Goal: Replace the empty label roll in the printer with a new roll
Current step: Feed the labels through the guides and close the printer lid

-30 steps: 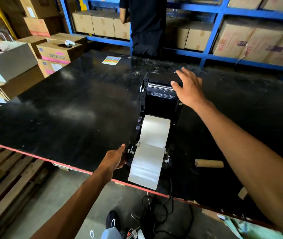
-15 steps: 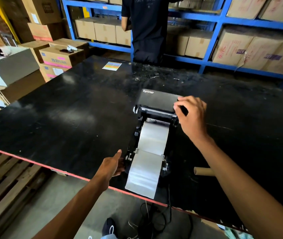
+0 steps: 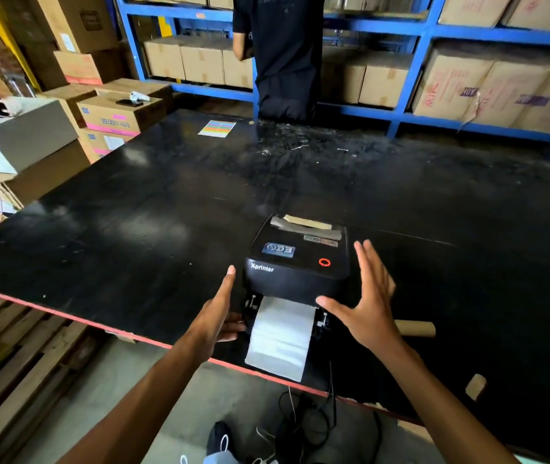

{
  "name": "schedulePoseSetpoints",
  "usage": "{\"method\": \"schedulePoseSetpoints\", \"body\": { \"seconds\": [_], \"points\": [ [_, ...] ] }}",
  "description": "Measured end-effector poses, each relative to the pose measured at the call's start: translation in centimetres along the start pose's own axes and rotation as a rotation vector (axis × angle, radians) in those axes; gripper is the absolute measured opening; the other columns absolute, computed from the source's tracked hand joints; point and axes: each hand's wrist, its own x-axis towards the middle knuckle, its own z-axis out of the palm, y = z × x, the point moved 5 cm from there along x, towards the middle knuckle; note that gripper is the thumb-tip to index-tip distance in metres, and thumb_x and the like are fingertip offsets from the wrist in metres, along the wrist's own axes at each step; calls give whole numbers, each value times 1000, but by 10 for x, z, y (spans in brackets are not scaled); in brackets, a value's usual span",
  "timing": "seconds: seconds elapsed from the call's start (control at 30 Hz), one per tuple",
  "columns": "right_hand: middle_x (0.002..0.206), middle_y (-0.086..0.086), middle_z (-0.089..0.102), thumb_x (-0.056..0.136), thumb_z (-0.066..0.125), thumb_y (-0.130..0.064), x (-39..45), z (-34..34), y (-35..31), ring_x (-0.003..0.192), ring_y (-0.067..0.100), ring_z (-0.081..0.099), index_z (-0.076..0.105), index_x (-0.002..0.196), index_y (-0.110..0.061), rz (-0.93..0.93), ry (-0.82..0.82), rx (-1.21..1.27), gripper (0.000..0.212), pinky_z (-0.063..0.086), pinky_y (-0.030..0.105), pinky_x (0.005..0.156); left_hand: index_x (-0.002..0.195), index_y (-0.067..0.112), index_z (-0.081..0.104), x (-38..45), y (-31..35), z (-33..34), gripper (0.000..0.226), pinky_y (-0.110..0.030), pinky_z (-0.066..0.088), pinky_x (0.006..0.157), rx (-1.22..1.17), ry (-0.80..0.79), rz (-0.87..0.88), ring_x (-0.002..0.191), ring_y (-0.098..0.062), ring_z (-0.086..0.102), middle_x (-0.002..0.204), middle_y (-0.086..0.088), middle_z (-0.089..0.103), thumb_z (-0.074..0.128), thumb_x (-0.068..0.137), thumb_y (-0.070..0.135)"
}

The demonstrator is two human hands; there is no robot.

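both hands are spread flat, gripping nothing: the left hand (image 3: 219, 316) lies along the left side of the xprinter label printer (image 3: 297, 266), the right hand (image 3: 365, 301) just off its right corner. white label strip (image 3: 282, 336) trails between them. the cardboard core (image 3: 414, 328) lies right of the right hand.

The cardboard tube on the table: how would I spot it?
Start at the big black table, then find the black label printer near its front edge. Just right of the printer, past the right hand, lies the empty cardboard tube: bare brown, no labels.
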Motion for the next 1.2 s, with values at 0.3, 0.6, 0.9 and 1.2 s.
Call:
{"method": "schedulePoseSetpoints", "body": {
  "seconds": [0.3, 0.6, 0.9, 1.2],
  "points": [
    [159, -5, 4, 59, 70, -62, -29, 20, 17, 145, 14, 7, 7, 147, -36, 65, -129, -54, 111, 7, 36, 114, 109, 30, 53, -3, 0, 2, 84, -46, 51, 93, 85, -54, 30, 96, -30, 67, 106, -14, 69, 44, 51, 90],
    [149, -7, 34, 78, 66, -50, -51, 35, 32, 129, 2, 35, 25, 144, -37, 588, -157, 518, 79, 30, 29, 107, 115, 19, 53, 3, -6, 3, 75, -45, 50, 90, 122, -20, 84, 97, -27, 65, 107, -11, 67, 57, 66, 75],
    [114, -17, 67, 91, 56, -29, -65, 52, 22, 104, -11, 59, 61, 117, -24, 630, -202, 799, 27, 44, 4, 77, 100, 21, 67, 8, -22, 1, 89, -35, 52, 75, 120, -77, 48, 93, -21, 68, 99, -5, 74, 57, 41, 88],
    [107, -21, 63, 93, 52, -24, -71, 58, 15, 92, -16, 60, 58, 111, -28, 680, -70, 837, 20, 44, 16, 80, 98, 15, 72, 19, -25, 0, 73, -34, 51, 75, 77, -79, 61, 92, -25, 69, 101, -9, 75, 62, 59, 76]
  ]
}}
